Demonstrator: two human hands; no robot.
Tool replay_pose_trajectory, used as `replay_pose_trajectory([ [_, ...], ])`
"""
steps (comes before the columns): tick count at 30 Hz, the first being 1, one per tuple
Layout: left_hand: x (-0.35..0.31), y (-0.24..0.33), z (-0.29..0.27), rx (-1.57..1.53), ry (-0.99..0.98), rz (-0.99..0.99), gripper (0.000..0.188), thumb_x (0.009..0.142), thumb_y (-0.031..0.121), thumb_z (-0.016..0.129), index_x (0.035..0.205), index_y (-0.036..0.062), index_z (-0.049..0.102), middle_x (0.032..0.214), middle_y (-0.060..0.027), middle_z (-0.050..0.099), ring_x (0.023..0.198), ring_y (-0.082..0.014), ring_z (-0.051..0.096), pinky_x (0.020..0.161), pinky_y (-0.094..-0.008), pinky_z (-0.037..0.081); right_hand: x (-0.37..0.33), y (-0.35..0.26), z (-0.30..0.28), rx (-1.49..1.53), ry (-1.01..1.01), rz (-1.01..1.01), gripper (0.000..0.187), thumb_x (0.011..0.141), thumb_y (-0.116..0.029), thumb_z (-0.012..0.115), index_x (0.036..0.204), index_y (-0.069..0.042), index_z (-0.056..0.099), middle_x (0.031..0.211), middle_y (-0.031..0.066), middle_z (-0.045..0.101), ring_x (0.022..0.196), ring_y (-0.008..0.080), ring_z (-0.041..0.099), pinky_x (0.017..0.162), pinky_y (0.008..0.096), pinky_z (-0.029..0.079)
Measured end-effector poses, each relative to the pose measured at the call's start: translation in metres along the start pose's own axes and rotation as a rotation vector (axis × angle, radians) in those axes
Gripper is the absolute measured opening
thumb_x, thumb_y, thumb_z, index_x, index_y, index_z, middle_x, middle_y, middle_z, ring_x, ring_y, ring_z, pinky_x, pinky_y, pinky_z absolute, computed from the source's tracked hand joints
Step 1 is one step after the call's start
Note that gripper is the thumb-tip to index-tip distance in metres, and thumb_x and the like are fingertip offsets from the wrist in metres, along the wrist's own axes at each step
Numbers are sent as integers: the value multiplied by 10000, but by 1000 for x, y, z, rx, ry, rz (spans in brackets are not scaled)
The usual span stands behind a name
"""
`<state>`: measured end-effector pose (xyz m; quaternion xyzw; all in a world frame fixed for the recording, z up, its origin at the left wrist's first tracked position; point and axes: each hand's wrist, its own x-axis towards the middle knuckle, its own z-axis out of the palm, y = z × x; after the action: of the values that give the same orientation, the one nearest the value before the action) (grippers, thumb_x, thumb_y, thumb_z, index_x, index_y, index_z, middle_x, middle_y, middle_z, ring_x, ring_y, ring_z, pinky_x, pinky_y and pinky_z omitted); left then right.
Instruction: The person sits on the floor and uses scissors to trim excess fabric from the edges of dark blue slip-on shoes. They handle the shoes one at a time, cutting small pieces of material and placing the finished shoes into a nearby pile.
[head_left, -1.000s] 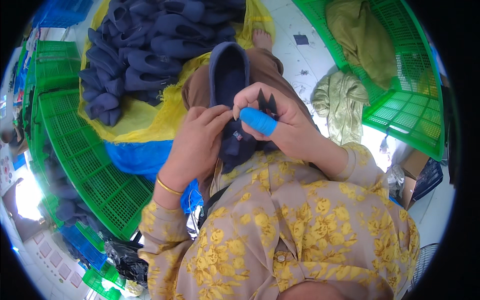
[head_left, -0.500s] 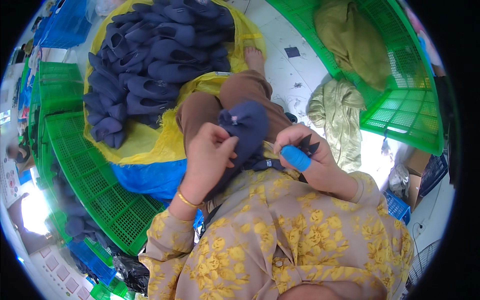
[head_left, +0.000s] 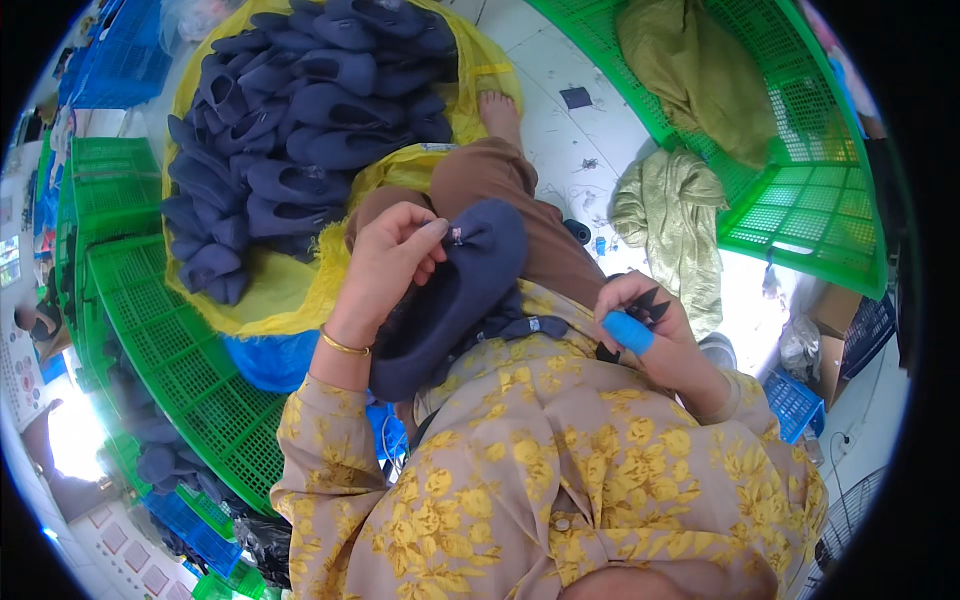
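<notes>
1. Shoe (head_left: 492, 262), dark blue, lies over the lap (head_left: 555, 240), just right of the left hand; its long axis slants from upper right, by a small tag (head_left: 456, 234), down to lower left; its opening shows beside that hand.
2. Left hand (head_left: 388, 262) is the nearer; its thumb and forefinger pinch the shoe's edge by the tag; the other fingers curl loosely; whether a thread is caught between the tips is too small to tell.
3. Right hand (head_left: 645, 328) is to the right, apart from the shoe; its fingers curl round black snips (head_left: 652, 307), blade tips parted and pointing away from the shoe; blue wrap (head_left: 628, 332) covers the thumb.
4. Another dark blue piece (head_left: 515, 328) lies between shoe and right hand, against the shirt (head_left: 560, 440).
5. Like shoes (head_left: 350, 147) lie heaped beyond, on yellow sheeting (head_left: 262, 308).
</notes>
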<state>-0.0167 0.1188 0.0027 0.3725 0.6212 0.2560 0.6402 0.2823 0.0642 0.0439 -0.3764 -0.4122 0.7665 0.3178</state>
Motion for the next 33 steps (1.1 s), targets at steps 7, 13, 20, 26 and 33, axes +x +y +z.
replay_pose_trajectory([
  [7,-10,-10,1,-234,33,59,156,960,187,592,917,37,599,717,-17,612,605,-58,574,538,-173,464,-18,19,-36,234,283,40,75,951,-67,529,1018,-32,527,688,1,463,553,65,368,520,232,327],
  [13,-2,18,-4,105,4,-98,358,962,364,581,862,21,590,691,-40,605,554,-93,585,497,-195,487,-7,24,-39,-379,384,141,171,895,-34,599,1063,-54,579,698,-36,478,587,33,418,532,212,344],
  [20,21,25,5,372,-224,-204,325,921,339,646,812,33,633,654,5,581,487,-42,474,433,-183,371,-1,31,-32,-975,192,-126,121,794,1,633,903,-46,658,701,54,576,593,160,509,538,288,396],
  [26,15,-2,12,16,-120,37,158,940,178,623,870,44,669,710,45,606,588,-14,508,529,-168,409,-20,21,-47,-881,171,32,87,797,-58,657,770,-27,580,637,44,502,543,144,448,501,291,355],
  [33,3,-17,24,-79,-56,87,165,949,197,618,914,48,680,723,49,604,638,-16,519,573,-163,411,-28,20,-60,-618,203,-97,137,795,-41,649,705,-26,546,647,1,481,550,83,389,502,250,303],
])
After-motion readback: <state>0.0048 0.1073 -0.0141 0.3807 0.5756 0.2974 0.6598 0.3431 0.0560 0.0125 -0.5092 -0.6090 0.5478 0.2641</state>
